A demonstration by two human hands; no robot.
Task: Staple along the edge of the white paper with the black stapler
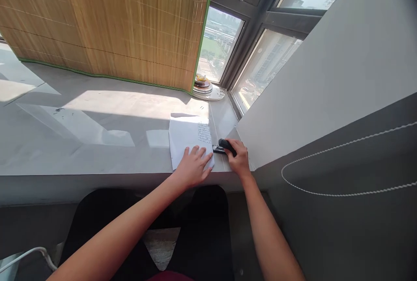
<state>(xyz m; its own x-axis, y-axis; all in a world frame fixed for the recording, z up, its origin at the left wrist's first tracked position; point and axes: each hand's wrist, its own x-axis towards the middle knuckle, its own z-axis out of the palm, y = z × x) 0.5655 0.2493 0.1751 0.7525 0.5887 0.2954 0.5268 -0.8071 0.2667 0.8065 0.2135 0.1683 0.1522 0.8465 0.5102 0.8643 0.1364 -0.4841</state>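
Note:
White paper (182,135) lies on the pale window sill, with a block of dark marks or writing near its right edge. My left hand (193,166) rests flat on the paper's lower part, fingers spread. A black stapler (224,145) sits at the paper's right edge, its jaw end toward the sheet. My right hand (240,158) is wrapped round the stapler's back end. Whether the paper's edge is inside the stapler's jaw is too small to tell.
A bamboo blind (124,24) with green edging hangs over the sill (97,159). Stacked plates (208,92) stand in the window corner. A white wall (293,94) rises close on the right, with a beaded cord (325,194) hanging lower down.

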